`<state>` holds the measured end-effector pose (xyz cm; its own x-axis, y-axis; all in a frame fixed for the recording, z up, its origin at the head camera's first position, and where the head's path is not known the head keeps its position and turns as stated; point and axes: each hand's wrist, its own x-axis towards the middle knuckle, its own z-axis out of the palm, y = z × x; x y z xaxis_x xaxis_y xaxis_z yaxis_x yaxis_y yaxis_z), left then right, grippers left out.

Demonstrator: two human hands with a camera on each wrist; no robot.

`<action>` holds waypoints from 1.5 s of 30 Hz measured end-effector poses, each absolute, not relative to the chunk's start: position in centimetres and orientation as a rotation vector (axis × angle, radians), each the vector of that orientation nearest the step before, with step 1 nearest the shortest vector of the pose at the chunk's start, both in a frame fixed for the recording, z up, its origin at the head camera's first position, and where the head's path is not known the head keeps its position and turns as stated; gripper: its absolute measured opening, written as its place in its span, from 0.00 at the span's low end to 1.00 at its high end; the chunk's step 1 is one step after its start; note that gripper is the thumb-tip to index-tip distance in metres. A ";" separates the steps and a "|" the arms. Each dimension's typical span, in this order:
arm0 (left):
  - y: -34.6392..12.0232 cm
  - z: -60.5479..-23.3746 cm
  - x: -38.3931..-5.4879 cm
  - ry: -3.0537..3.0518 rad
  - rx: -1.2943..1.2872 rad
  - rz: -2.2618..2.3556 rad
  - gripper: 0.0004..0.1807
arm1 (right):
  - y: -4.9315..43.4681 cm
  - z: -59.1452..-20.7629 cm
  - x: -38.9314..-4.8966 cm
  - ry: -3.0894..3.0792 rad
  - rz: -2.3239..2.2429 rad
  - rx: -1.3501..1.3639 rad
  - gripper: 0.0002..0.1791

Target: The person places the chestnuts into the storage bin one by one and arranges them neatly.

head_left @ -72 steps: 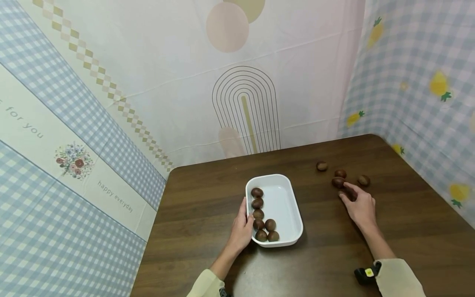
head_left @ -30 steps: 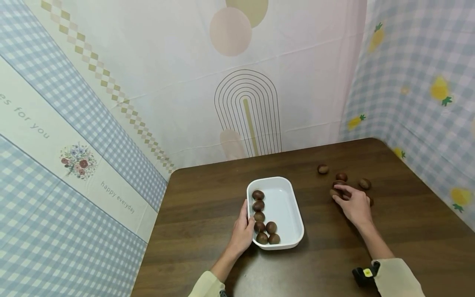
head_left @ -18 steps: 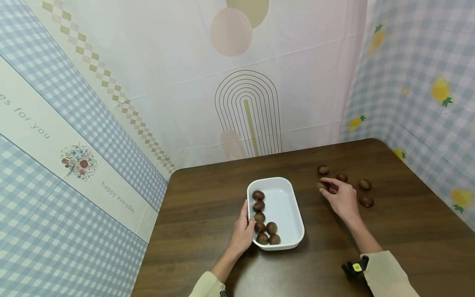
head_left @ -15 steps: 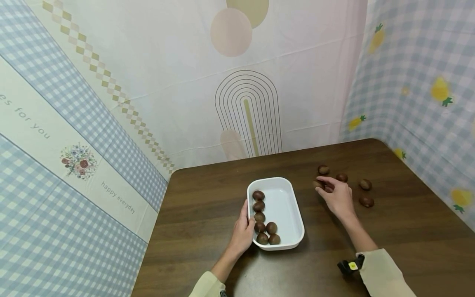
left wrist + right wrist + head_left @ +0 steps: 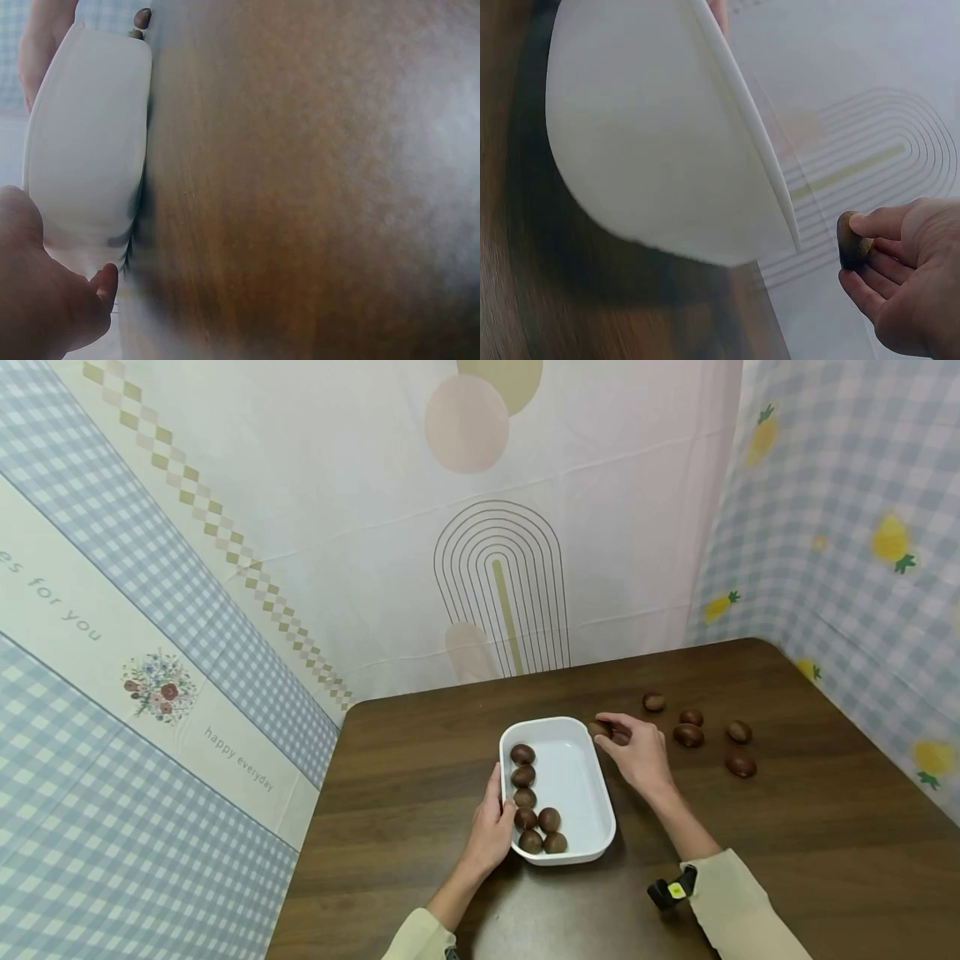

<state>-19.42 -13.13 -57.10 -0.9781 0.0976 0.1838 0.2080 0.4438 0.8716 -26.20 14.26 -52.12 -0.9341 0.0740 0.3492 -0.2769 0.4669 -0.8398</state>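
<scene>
A white rectangular dish (image 5: 576,777) sits on the table with several brown chestnuts (image 5: 522,776) inside, lined along its left side and near corner. My left hand (image 5: 487,833) grips the dish's left wall, thumb over the rim; the left wrist view shows the hand (image 5: 52,300) at the dish's end. My right hand (image 5: 640,756) pinches one chestnut (image 5: 599,729) between thumb and fingers, right at the dish's far right rim. In the right wrist view this chestnut (image 5: 853,241) is up beside the rim, apart from it.
Several loose chestnuts (image 5: 688,735) lie on the brown wooden table (image 5: 405,768), right of the right hand. Patterned cloth (image 5: 360,568) hangs behind the table and along both sides. A black wrist strap device (image 5: 671,889) is on the right wrist.
My right hand has picked a chestnut from the loose group and carried it left to the dish's rim. The left hand stays on the dish, which has not moved on the table.
</scene>
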 end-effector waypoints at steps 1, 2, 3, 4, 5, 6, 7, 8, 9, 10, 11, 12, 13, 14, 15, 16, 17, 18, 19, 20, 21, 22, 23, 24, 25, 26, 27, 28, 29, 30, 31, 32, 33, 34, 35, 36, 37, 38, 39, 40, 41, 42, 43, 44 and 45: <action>-13.1 -57.1 -19.4 -2.576 -0.273 -1.580 0.37 | 13.9 -52.1 -26.2 -2.383 1.466 0.177 0.18; -13.1 -57.0 -19.5 -2.575 -0.272 -1.579 0.37 | 13.5 -52.0 -26.2 -2.384 1.476 0.184 0.18; -13.1 -57.0 -19.5 -2.574 -0.273 -1.577 0.37 | 13.2 -51.9 -26.2 -2.387 1.487 0.190 0.18; -13.1 -57.0 -19.5 -2.574 -0.273 -1.579 0.37 | 12.9 -51.9 -26.2 -2.390 1.499 0.194 0.18; -13.1 -57.0 -19.5 -2.575 -0.273 -1.577 0.37 | 12.6 -51.8 -26.1 -2.396 1.507 0.197 0.19; -13.1 -57.0 -19.5 -2.576 -0.273 -1.575 0.37 | 12.3 -51.8 -26.1 -2.402 1.512 0.202 0.19; -13.1 -57.0 -19.5 -2.578 -0.272 -1.574 0.37 | 12.0 -51.7 -26.1 -2.407 1.517 0.207 0.19; -13.2 -57.0 -19.5 -2.578 -0.271 -1.575 0.37 | 11.8 -51.7 -26.0 -2.411 1.520 0.215 0.19; -13.2 -57.0 -19.5 -2.580 -0.271 -1.575 0.37 | 11.5 -51.7 -25.9 -2.416 1.522 0.217 0.19; -13.2 -57.0 -19.5 -2.581 -0.271 -1.577 0.37 | 11.2 -51.7 -25.9 -2.418 1.522 0.220 0.19; -13.2 -57.0 -19.5 -2.581 -0.272 -1.577 0.37 | 11.0 -51.7 -25.9 -2.420 1.523 0.223 0.19; -13.2 -57.0 -19.5 -2.583 -0.271 -1.577 0.37 | 10.7 -51.8 -25.9 -2.420 1.516 0.230 0.19; -13.2 -57.0 -19.5 -2.584 -0.270 -1.578 0.37 | 10.4 -51.9 -25.9 -2.421 1.514 0.233 0.19; -13.2 -57.0 -19.5 -2.584 -0.268 -1.579 0.37 | 10.2 -52.0 -25.9 -2.423 1.513 0.237 0.19; -13.3 -57.0 -19.5 -2.585 -0.267 -1.577 0.37 | 9.9 -52.1 -26.0 -2.424 1.513 0.237 0.19; -13.2 -57.0 -19.5 -2.586 -0.268 -1.574 0.37 | 9.7 -52.2 -26.0 -2.424 1.514 0.244 0.19; -13.2 -57.0 -19.5 -2.588 -0.269 -1.568 0.37 | 9.5 -52.3 -26.0 -2.425 1.514 0.252 0.19; -13.2 -57.0 -19.5 -2.588 -0.270 -1.565 0.37 | 9.3 -52.4 -26.0 -2.424 1.512 0.260 0.19; -13.2 -57.0 -19.5 -2.588 -0.272 -1.560 0.37 | 9.1 -52.5 -25.9 -2.425 1.516 0.268 0.19; -13.2 -57.1 -19.5 -2.590 -0.275 -1.554 0.37 | 8.9 -52.5 -25.9 -2.424 1.518 0.279 0.19; -13.2 -57.1 -19.4 -2.589 -0.279 -1.552 0.37 | 8.8 -52.6 -25.9 -2.425 1.515 0.285 0.19; -13.2 -57.0 -19.4 -2.588 -0.284 -1.553 0.38 | 8.6 -52.6 -25.8 -2.428 1.509 0.294 0.19; -13.2 -57.0 -19.4 -2.585 -0.289 -1.558 0.38 | 8.4 -52.7 -25.8 -2.433 1.501 0.302 0.19; -13.2 -57.0 -19.4 -2.582 -0.293 -1.565 0.38 | 8.2 -52.7 -25.7 -2.439 1.495 0.304 0.19; -13.2 -57.0 -19.5 -2.580 -0.297 -1.569 0.38 | 8.0 -52.8 -25.7 -2.448 1.487 0.307 0.19; -13.2 -57.0 -19.5 -2.580 -0.300 -1.569 0.38 | 7.9 -52.8 -25.6 -2.457 1.482 0.304 0.18; -13.2 -57.0 -19.5 -2.580 -0.302 -1.569 0.38 | 7.7 -52.9 -25.6 -2.469 1.479 0.300 0.18; -13.2 -57.0 -19.5 -2.581 -0.302 -1.566 0.38 | 7.6 -53.0 -25.5 -2.478 1.478 0.303 0.18; -13.2 -57.1 -19.5 -2.583 -0.302 -1.562 0.38 | 7.5 -53.0 -25.5 -2.489 1.471 0.301 0.18; -13.3 -57.1 -19.5 -2.585 -0.302 -1.553 0.38 | 7.4 -53.1 -25.4 -2.499 1.469 0.295 0.18; -13.3 -57.1 -19.5 -2.586 -0.301 -1.546 0.38 | 7.3 -53.1 -25.4 -2.509 1.457 0.296 0.17; -13.3 -57.1 -19.5 -2.587 -0.302 -1.540 0.38 | 7.2 -53.2 -25.3 -2.520 1.447 0.295 0.17; -13.3 -57.2 -19.5 -2.585 -0.302 -1.538 0.38 | 7.0 -53.2 -25.3 -2.529 1.432 0.301 0.17; -13.3 -57.2 -19.5 -2.584 -0.303 -1.537 0.38 | 6.9 -53.2 -25.3 -2.540 1.415 0.305 0.17; -13.3 -57.2 -19.4 -2.584 -0.304 -1.533 0.38 | 6.9 -53.3 -25.3 -2.554 1.398 0.305 0.17; -13.2 -57.2 -19.4 -2.581 -0.304 -1.534 0.38 | 6.8 -53.3 -25.3 -2.567 1.389 0.303 0.17; -13.2 -57.2 -19.5 -2.579 -0.302 -1.535 0.38 | 6.7 -53.4 -25.3 -2.577 1.372 0.312 0.16; -13.2 -57.2 -19.5 -2.578 -0.300 -1.536 0.38 | 6.6 -53.5 -25.3 -2.587 1.365 0.314 0.16; -13.2 -57.2 -19.5 -2.578 -0.295 -1.536 0.38 | 6.4 -53.6 -25.3 -2.593 1.360 0.319 0.16; -13.1 -57.2 -19.5 -2.581 -0.289 -1.536 0.38 | 6.3 -53.6 -25.3 -2.599 1.357 0.319 0.16; -13.1 -57.1 -19.5 -2.582 -0.284 -1.534 0.38 | 6.2 -53.7 -25.3 -2.601 1.351 0.323 0.16; -13.1 -57.1 -19.5 -2.584 -0.279 -1.532 0.38 | 6.1 -53.7 -25.3 -2.602 1.345 0.327 0.16; -13.1 -57.1 -19.5 -2.587 -0.277 -1.526 0.38 | 6.0 -53.8 -25.3 -2.601 1.337 0.334 0.16; -13.1 -57.1 -19.5 -2.587 -0.280 -1.516 0.38 | 5.9 -53.9 -25.3 -2.601 1.331 0.339 0.16; -13.1 -57.1 -19.5 -2.590 -0.279 -1.509 0.38 | 5.8 -53.9 -25.2 -2.605 1.325 0.337 0.16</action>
<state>-19.49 -13.10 -57.11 -0.9743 0.0935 0.2047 0.2242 0.4826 0.8466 -25.24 5.80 -53.92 -0.9541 -0.1116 0.2780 -0.2904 0.5723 -0.7669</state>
